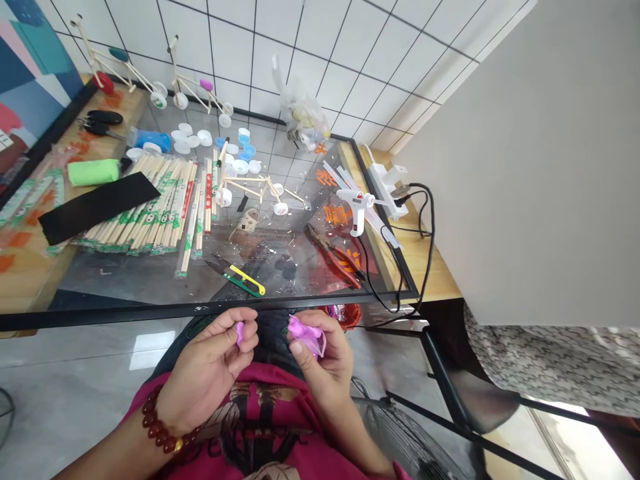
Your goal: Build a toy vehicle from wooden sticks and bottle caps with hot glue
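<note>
Beyond both hands lies the glass-topped bench point(150, 283), with a wide spread of chopsticks point(145, 203) far ahead of the left hand and a white glue gun point(356, 203) ahead of the right. Just past the fingers lie the snips point(239, 276). Over the lap, the right hand point(320, 357) grips a purple clay lump point(306, 335), and the left hand point(213, 367) pinches a small purple bit point(240, 331) just beside it.

Glass-topped table point(150, 280) — chopstick packs point(150, 207), snips point(239, 277), glue gun point(356, 203), red pliers point(336, 255).
</note>
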{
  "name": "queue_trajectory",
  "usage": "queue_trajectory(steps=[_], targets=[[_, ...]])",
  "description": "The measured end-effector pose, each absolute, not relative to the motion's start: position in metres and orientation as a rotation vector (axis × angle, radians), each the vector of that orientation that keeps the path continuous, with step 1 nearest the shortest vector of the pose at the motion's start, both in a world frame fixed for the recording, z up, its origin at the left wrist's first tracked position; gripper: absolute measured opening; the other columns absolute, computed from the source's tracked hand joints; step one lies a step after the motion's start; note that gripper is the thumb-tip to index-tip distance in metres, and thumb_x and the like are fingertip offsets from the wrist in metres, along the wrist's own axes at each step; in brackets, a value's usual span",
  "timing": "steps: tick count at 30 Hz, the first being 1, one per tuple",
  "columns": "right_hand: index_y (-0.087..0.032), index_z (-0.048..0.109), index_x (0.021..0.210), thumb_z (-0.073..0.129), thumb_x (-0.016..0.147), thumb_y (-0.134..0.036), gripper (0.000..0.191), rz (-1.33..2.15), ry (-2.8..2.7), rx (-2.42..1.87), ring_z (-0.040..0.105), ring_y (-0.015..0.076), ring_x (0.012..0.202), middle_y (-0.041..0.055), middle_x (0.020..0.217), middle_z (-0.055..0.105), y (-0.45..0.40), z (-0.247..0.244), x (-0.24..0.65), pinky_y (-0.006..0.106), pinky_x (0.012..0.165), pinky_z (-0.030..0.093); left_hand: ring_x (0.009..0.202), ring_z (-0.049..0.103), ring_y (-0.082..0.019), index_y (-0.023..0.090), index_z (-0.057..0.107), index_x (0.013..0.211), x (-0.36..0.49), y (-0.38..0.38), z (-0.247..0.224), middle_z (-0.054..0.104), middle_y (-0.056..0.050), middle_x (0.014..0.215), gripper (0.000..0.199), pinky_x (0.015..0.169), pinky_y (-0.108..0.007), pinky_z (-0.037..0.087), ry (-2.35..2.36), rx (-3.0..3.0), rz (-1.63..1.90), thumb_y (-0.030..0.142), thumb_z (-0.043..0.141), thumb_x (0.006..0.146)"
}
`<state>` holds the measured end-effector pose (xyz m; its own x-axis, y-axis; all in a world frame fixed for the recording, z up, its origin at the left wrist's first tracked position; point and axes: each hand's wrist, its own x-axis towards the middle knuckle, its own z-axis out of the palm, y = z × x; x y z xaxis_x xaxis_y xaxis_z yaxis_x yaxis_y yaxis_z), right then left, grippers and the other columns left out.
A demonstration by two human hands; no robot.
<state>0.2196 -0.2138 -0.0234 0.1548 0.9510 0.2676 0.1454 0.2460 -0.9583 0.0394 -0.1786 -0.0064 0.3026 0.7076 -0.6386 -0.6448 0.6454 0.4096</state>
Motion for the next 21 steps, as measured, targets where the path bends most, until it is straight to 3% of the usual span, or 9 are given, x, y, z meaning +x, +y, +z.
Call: queue_trajectory(steps=[2,5,7,10,15,18,21], targets=[[-0.027,0.067,0.115,0.071,0.095,-0.029,0.02,0.807,-1.275,-1.209,0.067,0.0183,0.088,0.0034,0.101,0.071,-0.212,-0.026,0.22,0.031,0.079,0.057,0.062,0.053,-0.007,0.016,0.079,0.095,0.04,-0.175,0.0,0.056,0.001,0.071,0.028,0.052,-0.016,0.049,0.84,0.065,0.905,0.027,0.092,0.072],[-0.026,0.067,0.113,0.072,0.095,-0.029,0.02,0.776,-1.26,-1.227,0.068,0.0183,0.088,0.0036,0.101,0.071,-0.209,-0.029,0.221,0.031,0.08,0.057,0.086,0.069,-0.016,0.017,0.078,0.107,0.041,-0.172,0.007,0.069,-0.007,0.093,0.038,0.079,-0.028,0.064,0.835,0.08,0.917,0.04,0.087,0.078],[-0.027,0.067,0.113,0.072,0.095,-0.029,0.02,0.776,-1.255,-1.218,0.068,0.0177,0.088,0.0029,0.101,0.071,-0.209,-0.031,0.222,0.03,0.08,0.056,0.101,0.073,-0.02,0.02,0.078,0.112,0.043,-0.172,0.006,0.074,-0.009,0.108,0.046,0.09,-0.031,0.064,0.896,0.178,0.969,0.034,0.093,0.071],[-0.027,0.067,0.113,0.072,0.095,-0.03,0.019,0.785,-1.251,-1.21,0.067,0.0173,0.088,0.0025,0.1,0.07,-0.208,-0.033,0.222,0.029,0.08,0.056,0.091,0.076,-0.018,0.023,0.078,0.111,0.044,-0.175,-0.005,0.078,-0.006,0.11,0.049,0.081,-0.027,0.066,1.011,0.407,1.072,0.03,0.097,0.066],[-0.026,0.066,0.112,0.07,0.096,-0.034,0.018,0.785,-1.275,-1.225,0.067,0.0175,0.086,0.0028,0.098,0.071,-0.207,-0.036,0.221,0.03,0.079,0.056,0.071,0.075,-0.016,0.018,0.081,0.101,0.039,-0.175,-0.02,0.08,-0.007,0.089,0.036,0.068,-0.027,0.066,1.142,0.7,1.058,0.046,0.088,0.079],[-0.025,0.067,0.113,0.07,0.096,-0.034,0.019,0.797,-1.29,-1.213,0.067,0.0173,0.085,0.0032,0.099,0.07,-0.206,-0.038,0.221,0.029,0.077,0.056,0.062,0.072,-0.015,0.016,0.081,0.088,0.036,-0.17,-0.016,0.079,-0.006,0.077,0.037,0.059,-0.024,0.063,1.133,0.633,1.037,0.046,0.093,0.071],[-0.025,0.067,0.116,0.072,0.094,-0.033,0.024,0.841,-1.302,-1.196,0.067,0.0181,0.088,0.0042,0.102,0.07,-0.205,-0.038,0.22,0.029,0.078,0.055,0.08,0.077,-0.018,0.018,0.083,0.093,0.035,-0.164,-0.008,0.082,-0.009,0.097,0.038,0.075,-0.026,0.066,1.048,0.522,1.021,0.038,0.098,0.065]])
